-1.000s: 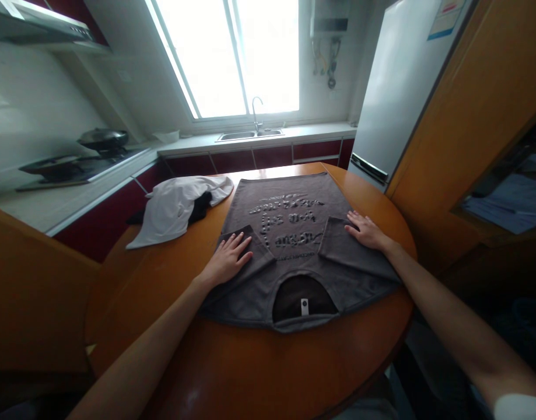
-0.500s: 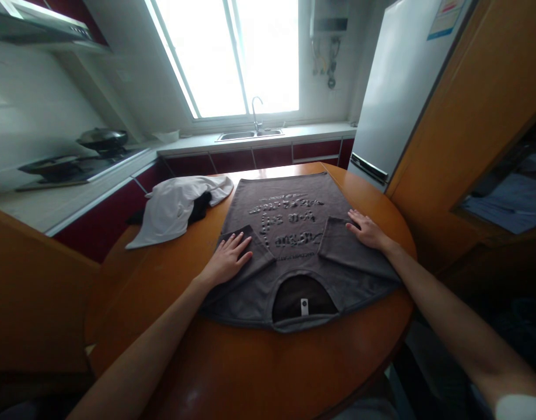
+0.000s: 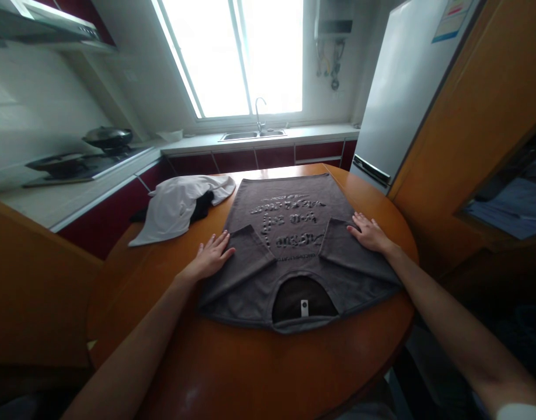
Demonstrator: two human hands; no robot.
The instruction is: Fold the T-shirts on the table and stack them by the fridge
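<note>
On the round wooden bench (image 3: 250, 373) lies a gray shirt (image 3: 289, 233), neckline toward the person, both sleeves folded inward. Beside it is a white garment (image 3: 174, 204). The left hand (image 3: 368, 232) and right hand (image 3: 211, 256) rest at its opposite sides, fingers spread, gripping nothing.

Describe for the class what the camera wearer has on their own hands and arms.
The left hand and right hand are bare, with no gloves, and no rings or watch can be made out. The right arm has what looks like a white sleeve edge; the left arm shows no sleeve.
</note>
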